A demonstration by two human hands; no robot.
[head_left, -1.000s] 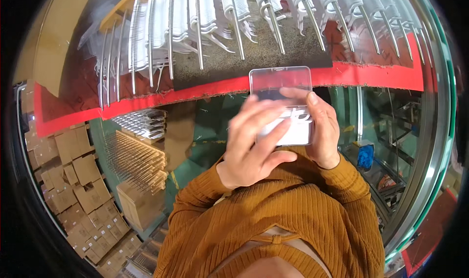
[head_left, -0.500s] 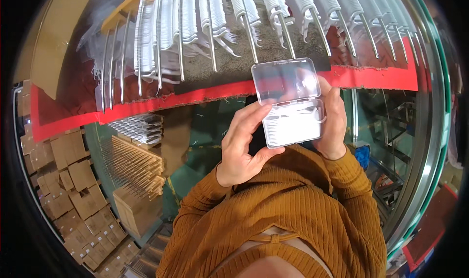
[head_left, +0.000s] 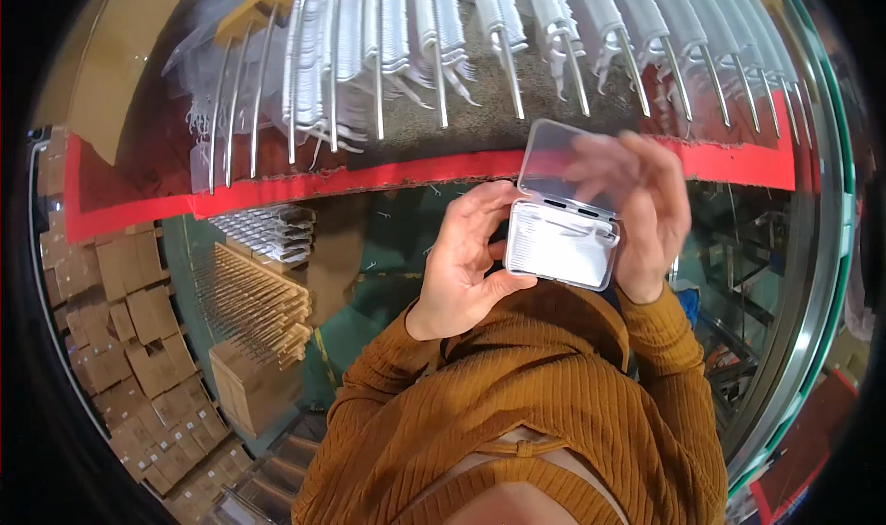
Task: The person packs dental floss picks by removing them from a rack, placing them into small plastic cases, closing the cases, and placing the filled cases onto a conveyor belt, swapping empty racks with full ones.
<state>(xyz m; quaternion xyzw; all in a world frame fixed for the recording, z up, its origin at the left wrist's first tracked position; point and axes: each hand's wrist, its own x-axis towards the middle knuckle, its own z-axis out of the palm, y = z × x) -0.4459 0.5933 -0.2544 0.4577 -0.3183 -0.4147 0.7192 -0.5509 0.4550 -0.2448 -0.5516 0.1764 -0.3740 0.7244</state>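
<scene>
Clear hinged case (head_left: 563, 239) held in front of the chest, just below the red strip (head_left: 369, 176). Left hand (head_left: 466, 267) grips its white-lined base from the side. Right hand (head_left: 646, 202), blurred, wraps the far edge, fingers behind the raised lid. Step looks like opening or checking the case. Next move needs a steady base hold. Rows of white hooks (head_left: 443, 27) sit above the strip.

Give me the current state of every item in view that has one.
Clear plastic case: lid open, tipped up at the far edge, white contents inside.
Left hand: gripping the case's left side.
Right hand: blurred, against the lid and right side.
Metal rods: loaded with white pieces.
Cardboard boxes: closed, on the floor.
</scene>
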